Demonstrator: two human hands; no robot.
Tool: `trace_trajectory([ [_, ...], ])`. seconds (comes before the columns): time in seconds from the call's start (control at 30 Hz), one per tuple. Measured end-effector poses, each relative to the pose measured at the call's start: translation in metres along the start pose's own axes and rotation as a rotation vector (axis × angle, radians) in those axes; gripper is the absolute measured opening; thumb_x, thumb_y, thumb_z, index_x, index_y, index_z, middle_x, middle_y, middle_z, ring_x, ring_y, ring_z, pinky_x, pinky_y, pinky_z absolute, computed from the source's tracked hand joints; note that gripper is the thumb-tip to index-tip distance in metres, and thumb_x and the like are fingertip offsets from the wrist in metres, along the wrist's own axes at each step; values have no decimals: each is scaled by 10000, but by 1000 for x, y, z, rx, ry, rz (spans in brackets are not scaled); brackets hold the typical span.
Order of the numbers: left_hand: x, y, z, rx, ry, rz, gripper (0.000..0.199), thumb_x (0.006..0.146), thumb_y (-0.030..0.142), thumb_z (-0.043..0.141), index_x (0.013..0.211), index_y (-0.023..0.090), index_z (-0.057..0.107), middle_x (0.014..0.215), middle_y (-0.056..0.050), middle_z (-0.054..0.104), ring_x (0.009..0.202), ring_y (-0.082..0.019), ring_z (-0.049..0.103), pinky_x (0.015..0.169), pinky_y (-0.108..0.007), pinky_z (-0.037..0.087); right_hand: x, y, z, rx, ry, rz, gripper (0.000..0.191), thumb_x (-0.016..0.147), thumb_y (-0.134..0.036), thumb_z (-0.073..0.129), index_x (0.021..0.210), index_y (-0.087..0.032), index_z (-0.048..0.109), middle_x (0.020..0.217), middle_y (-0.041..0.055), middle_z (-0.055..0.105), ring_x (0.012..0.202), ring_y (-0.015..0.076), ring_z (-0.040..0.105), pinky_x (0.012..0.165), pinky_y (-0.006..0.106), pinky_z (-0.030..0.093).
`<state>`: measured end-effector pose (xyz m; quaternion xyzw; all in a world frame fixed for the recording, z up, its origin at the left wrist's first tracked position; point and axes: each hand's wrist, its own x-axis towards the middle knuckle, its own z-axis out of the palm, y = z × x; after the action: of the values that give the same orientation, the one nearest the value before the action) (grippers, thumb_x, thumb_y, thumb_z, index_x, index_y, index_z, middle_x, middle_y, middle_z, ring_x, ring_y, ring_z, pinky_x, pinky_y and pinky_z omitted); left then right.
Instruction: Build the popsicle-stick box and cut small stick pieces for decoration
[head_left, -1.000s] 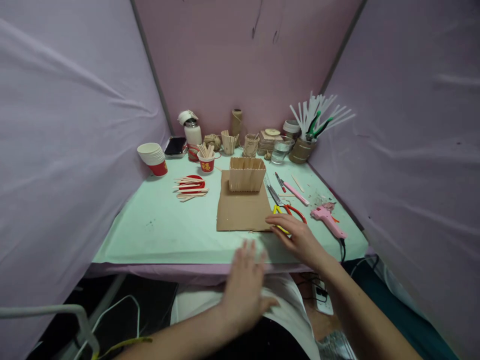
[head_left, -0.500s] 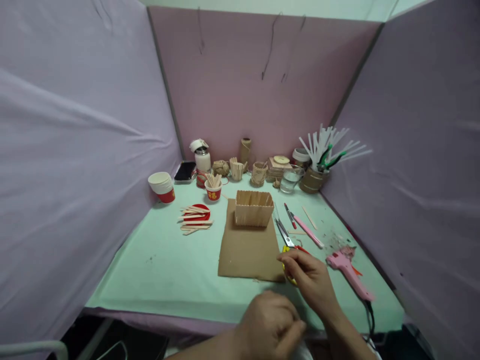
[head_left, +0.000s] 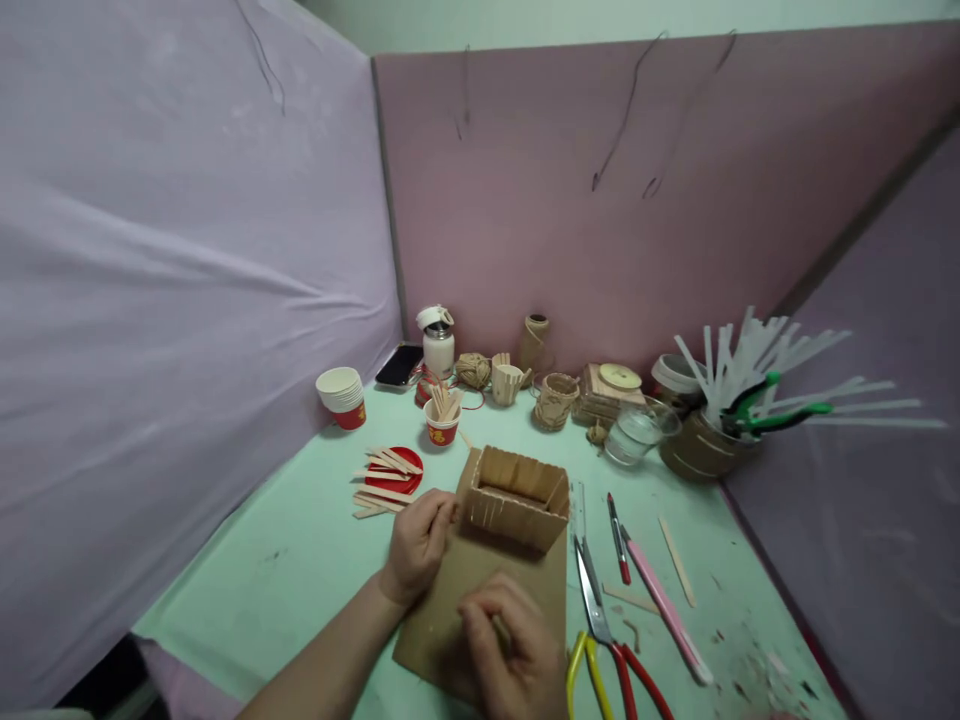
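A small open box (head_left: 517, 512) with wavy-edged walls stands on a flat sheet of brown cardboard (head_left: 457, 610). My left hand (head_left: 418, 545) is closed in a fist at the sheet's left edge, just beside the box; whatever its fingers hold, if anything, is hidden. Nearer to me, my right hand (head_left: 514, 645) hovers above the front of the sheet, its thumb and fingers curled together and slightly blurred. Nothing can be made out between them. Right of the sheet lie scissors (head_left: 595, 600) with red handles and a yellow-handled tool (head_left: 586, 660).
At right lie a pink pen-like tool (head_left: 667, 605), a red-tipped brush (head_left: 618, 540) and loose wooden sticks. A red lid (head_left: 409, 462) carries sticks at left. Paper cups (head_left: 341, 397), twine (head_left: 474, 370), a glass of water (head_left: 634, 435) and a pot of glue sticks (head_left: 701, 447) stand behind.
My view has turned and come closer. My left hand has moved from low in front to the sheet's left edge. My right hand has moved left, from beside the scissors to over the cardboard.
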<state>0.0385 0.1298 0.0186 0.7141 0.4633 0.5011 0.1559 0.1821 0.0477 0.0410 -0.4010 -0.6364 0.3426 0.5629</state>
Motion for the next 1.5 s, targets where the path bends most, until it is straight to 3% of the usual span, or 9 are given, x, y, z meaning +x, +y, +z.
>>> trace_trajectory([
  [0.2,-7,-10,0,103,38,46,313,923,178,400,627,196,501,570,8,497,534,-121,480,546,-258,394,-11,20,25,43,-48,-83,243,915,-303,489,707,-220,584,600,-14,514,552,131,515,499,256,329],
  [0.33,1,-11,-1,56,248,-54,147,887,207,517,1001,190,610,958,-66,660,809,-151,618,733,-278,488,-15,24,23,20,-124,-123,228,920,-280,487,724,-211,582,608,-16,519,554,115,508,500,243,319],
  [0.47,50,-22,-16,-51,391,-261,490,832,279,618,1284,205,446,1223,-118,591,1062,-195,600,874,-335,492,-11,21,12,-99,-186,-103,220,938,-248,467,751,-204,575,653,-3,552,606,121,546,547,236,372],
  [0.57,111,-41,-28,-96,212,-432,520,836,248,601,1322,169,436,1337,-150,540,1237,-217,519,1009,-366,425,-7,18,7,-200,-209,-78,220,951,-240,456,759,-203,557,694,10,575,660,132,562,601,240,405],
  [0.67,162,-59,-30,-132,33,-456,480,796,166,621,1265,110,537,1239,-180,628,1150,-245,599,978,-377,460,-6,18,7,-280,-217,-99,222,958,-242,446,761,-204,542,706,13,577,671,138,555,614,248,406],
  [0.73,179,-68,-27,-140,-50,-452,402,748,114,648,1150,111,639,1133,-154,693,1073,-248,644,953,-365,482,-7,19,9,-336,-231,-117,228,959,-242,441,755,-203,534,704,14,574,676,142,547,617,254,400],
  [0.9,179,-82,-23,-123,-105,-445,197,696,61,639,848,125,747,876,-98,757,846,-228,700,827,-350,540,-8,19,11,-433,-282,-111,236,963,-245,424,771,-198,555,716,21,579,696,153,538,635,268,392],
  [1.2,175,-96,-26,-190,-21,-418,209,666,268,700,826,140,744,772,-73,744,646,-173,671,618,-282,544,-11,20,10,-508,-286,-111,222,955,-238,428,780,-195,557,727,27,586,698,156,531,643,268,386],
  [1.5,169,-93,-24,-247,25,-393,287,667,293,669,885,119,737,852,-103,744,682,-200,683,569,-281,547,-11,22,11,-562,-285,-108,215,951,-238,443,776,-195,560,731,25,598,711,152,537,655,263,375],
])
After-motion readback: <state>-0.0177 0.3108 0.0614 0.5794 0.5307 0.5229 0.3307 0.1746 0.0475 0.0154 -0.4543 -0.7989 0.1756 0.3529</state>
